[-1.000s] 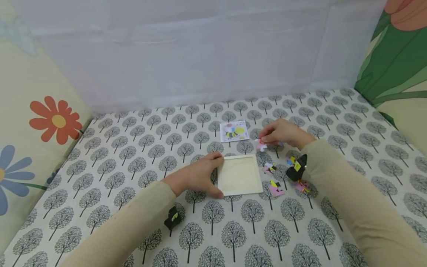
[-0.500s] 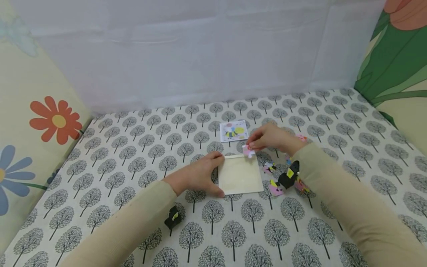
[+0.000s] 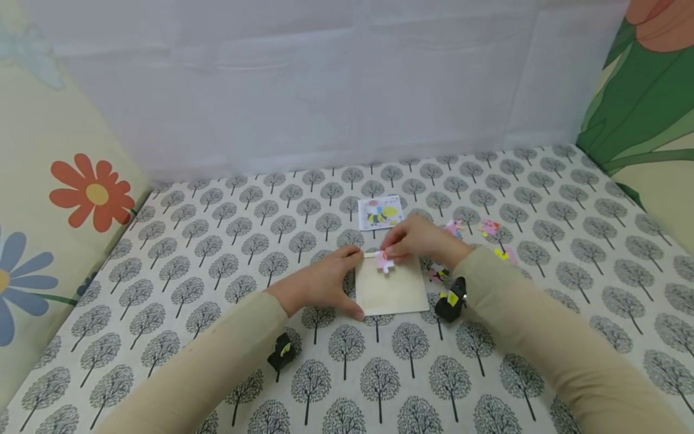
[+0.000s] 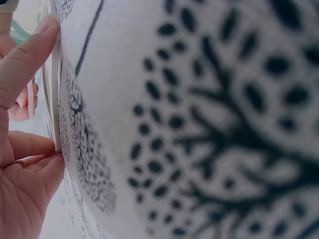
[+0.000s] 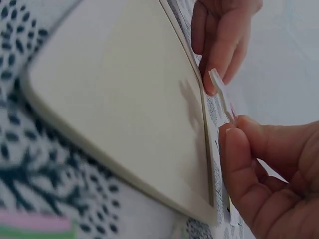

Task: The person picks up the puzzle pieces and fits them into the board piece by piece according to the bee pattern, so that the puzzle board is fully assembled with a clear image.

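A pink jigsaw puzzle piece (image 3: 384, 263) is pinched between the thumb and fingertips of my right hand (image 3: 414, 239), over the far left part of a cream puzzle tray (image 3: 391, 291). In the right wrist view the piece (image 5: 223, 94) is tilted, seen almost edge-on, above the tray's rim. My left hand (image 3: 325, 279) holds the tray's left side, thumb at the near corner and fingers at the far corner. Within the left wrist view, the left thumb (image 4: 30, 55) and bent fingers meet the tray's edge. The tray's recess holds no pieces.
Behind the tray lies a square picture card (image 3: 381, 213) with a bee on it. Several loose puzzle pieces (image 3: 490, 227) are scattered to the right, some partly hidden by the right arm. A tree-patterned cloth (image 3: 228, 265) covers the table, and a white backdrop (image 3: 325, 90) stands behind.
My right hand has carried the pink puzzle piece leftward from the loose pieces to over the tray's far left part. The left hand has stayed at the tray's left side.
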A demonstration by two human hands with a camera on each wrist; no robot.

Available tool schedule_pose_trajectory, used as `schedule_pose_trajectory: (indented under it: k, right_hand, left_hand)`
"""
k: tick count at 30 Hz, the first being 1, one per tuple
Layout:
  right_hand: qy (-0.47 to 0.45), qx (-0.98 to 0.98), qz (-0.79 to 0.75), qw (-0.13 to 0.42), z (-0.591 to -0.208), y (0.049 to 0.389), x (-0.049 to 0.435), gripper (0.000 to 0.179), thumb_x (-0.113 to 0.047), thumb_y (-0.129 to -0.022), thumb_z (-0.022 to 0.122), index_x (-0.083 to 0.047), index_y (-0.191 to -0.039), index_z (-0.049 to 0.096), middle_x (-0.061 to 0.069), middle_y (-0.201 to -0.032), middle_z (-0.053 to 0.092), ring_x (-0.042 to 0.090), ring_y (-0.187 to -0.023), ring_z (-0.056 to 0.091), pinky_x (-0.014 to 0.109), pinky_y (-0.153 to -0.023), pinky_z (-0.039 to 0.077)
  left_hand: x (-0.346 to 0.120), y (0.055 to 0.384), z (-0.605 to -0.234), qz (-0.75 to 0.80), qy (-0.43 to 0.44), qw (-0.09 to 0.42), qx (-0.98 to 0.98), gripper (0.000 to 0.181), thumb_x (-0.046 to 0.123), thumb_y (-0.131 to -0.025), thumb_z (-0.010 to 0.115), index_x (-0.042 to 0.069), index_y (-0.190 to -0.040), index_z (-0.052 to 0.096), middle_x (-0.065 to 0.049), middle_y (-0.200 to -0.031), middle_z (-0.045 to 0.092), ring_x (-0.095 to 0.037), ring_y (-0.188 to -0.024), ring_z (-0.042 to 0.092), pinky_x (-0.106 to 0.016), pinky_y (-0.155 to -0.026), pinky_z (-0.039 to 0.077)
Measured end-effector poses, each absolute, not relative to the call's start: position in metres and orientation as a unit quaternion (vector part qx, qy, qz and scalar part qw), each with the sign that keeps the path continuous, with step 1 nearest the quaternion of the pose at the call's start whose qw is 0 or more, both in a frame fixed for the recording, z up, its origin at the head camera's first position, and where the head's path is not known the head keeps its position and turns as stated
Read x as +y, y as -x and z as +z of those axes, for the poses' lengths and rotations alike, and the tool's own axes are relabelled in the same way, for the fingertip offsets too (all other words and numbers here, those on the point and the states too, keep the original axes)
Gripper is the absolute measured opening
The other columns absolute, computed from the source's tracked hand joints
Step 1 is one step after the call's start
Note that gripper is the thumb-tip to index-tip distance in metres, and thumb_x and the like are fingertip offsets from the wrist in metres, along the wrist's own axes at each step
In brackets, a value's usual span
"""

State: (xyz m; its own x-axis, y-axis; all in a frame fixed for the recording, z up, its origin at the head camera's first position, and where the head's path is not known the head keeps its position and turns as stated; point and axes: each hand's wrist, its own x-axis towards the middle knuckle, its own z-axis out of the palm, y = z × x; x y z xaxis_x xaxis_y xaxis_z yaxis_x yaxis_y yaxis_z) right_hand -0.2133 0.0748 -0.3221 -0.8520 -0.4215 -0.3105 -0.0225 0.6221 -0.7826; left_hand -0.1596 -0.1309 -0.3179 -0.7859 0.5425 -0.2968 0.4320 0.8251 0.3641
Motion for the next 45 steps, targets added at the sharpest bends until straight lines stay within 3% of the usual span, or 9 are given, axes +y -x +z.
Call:
schedule_pose_trajectory:
  k: [18,32,45]
  right_hand:
    - [0.084,0.881,-0.412,0.219,-0.329,0.206,0.044,0.014,-0.008,-0.078,0.071,-0.006,-0.091,0.071,0.004,-0.08,0.069,0.009,-0.064,0.061,0.018,-0.061,0.053]
    - [0.067,0.896,-0.397,0.19,-0.325,0.203,0.035,0.01,-0.008,-0.073,0.073,-0.005,-0.082,0.07,0.004,-0.071,0.067,0.01,-0.06,0.059,0.017,-0.056,0.05]
    - [0.081,0.907,-0.387,0.148,-0.326,0.198,0.032,0.006,-0.006,-0.072,0.073,-0.005,-0.075,0.068,0.004,-0.069,0.066,0.012,-0.061,0.058,0.017,-0.054,0.049]
  left_hand:
    - [-0.132,0.16,-0.316,0.149,-0.262,0.207,0.931,0.114,0.046,-0.058,0.084,-0.001,-0.144,0.026,-0.014,-0.151,0.022,-0.032,-0.137,0.025,-0.041,-0.113,0.023]
    - [-0.131,0.16,-0.315,0.147,-0.256,0.213,0.931,0.116,0.047,-0.058,0.083,-0.001,-0.145,0.023,-0.015,-0.153,0.017,-0.033,-0.139,0.021,-0.043,-0.114,0.021]
    - [-0.131,0.16,-0.316,0.144,-0.266,0.208,0.93,0.113,0.046,-0.059,0.083,-0.001,-0.144,0.025,-0.013,-0.152,0.021,-0.033,-0.137,0.025,-0.042,-0.113,0.023]
